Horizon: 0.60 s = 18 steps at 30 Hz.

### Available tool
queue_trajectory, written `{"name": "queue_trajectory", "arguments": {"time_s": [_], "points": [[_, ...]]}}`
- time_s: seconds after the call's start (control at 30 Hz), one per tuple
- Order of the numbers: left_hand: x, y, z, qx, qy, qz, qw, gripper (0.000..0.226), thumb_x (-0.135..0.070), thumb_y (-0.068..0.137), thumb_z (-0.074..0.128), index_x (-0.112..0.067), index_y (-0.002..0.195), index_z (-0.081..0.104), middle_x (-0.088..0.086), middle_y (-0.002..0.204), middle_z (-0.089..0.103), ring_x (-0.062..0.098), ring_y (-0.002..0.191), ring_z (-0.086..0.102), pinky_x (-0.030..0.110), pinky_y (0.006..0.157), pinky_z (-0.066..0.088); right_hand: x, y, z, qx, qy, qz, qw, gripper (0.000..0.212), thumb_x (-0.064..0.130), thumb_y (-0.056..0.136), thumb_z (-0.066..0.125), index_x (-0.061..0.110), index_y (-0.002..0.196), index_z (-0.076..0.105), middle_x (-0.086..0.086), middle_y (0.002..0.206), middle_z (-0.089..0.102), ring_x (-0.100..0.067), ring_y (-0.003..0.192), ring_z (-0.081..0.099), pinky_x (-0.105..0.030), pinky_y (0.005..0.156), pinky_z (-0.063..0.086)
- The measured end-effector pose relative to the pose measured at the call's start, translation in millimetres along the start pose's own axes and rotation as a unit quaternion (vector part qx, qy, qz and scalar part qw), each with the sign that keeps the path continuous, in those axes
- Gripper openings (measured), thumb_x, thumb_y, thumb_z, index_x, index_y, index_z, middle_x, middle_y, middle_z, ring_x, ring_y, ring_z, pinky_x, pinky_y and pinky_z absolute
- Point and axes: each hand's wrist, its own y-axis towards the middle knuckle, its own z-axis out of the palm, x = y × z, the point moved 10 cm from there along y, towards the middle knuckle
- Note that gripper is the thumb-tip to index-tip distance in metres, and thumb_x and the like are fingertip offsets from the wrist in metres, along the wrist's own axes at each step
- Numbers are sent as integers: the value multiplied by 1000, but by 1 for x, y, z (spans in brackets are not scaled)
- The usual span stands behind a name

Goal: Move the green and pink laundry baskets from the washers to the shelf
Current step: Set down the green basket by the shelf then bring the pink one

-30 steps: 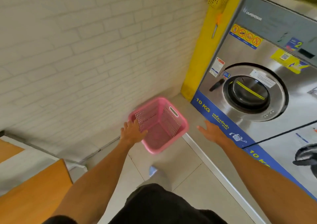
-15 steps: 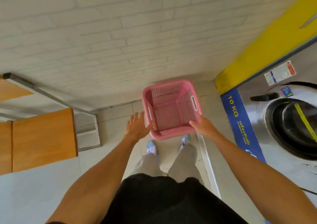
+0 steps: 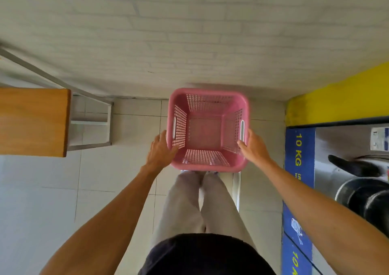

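Pink plastic, latticed and empty, the pink laundry basket (image 3: 207, 127) sits between the person's two hands, close to the white brick wall (image 3: 189, 32) and left of the washer (image 3: 347, 159) with its blue 10 KG band. Whether it rests on the tiled floor (image 3: 52, 190) or is already off it, I cannot tell. The step in hand looks like taking hold of this basket for the carry.

Both arms reach forward and down, nearly straight. The left hand (image 3: 161, 148) grips the basket's left rim near its near corner, thumb hooked over the edge and inside. The right hand (image 3: 253, 146) grips the right rim just by the handle slot, thumb likewise inside.

Next, I judge, comes a level lift and a turn to the left, where a wooden board (image 3: 33, 121) on a white metal frame (image 3: 92, 123) may be the shelf. No green basket is in view.
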Motion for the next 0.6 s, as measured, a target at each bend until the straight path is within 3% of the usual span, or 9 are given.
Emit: {"name": "queue_trajectory", "arguments": {"time_s": [0.13,0.33,0.6], "points": [[26,58,37,-30,0,-21,999,73,-41,91,65,-17,151,31,17,146,45,38,130,50,56,95,49,-50,64,23,-47,13,47,998,65,22,96,62,10,151,29,-22,125,58,-27,72,71,-37,55,61],[66,150,79,-70,58,-24,996,79,-34,91,65,-15,155,23,20,150,40,42,131,48,60,93,48,-109,150,66,-91,38,53,994,72,15,94,65,15,152,23,-25,125,56,-32,72,71,-45,53,62],[68,208,98,-98,4,16,995,73,-24,96,54,-15,156,14,25,133,53,46,110,59,61,86,53,-127,182,96,-145,29,11,989,74,20,99,56,19,157,10,-20,122,55,-29,69,68,-44,50,60]]}}
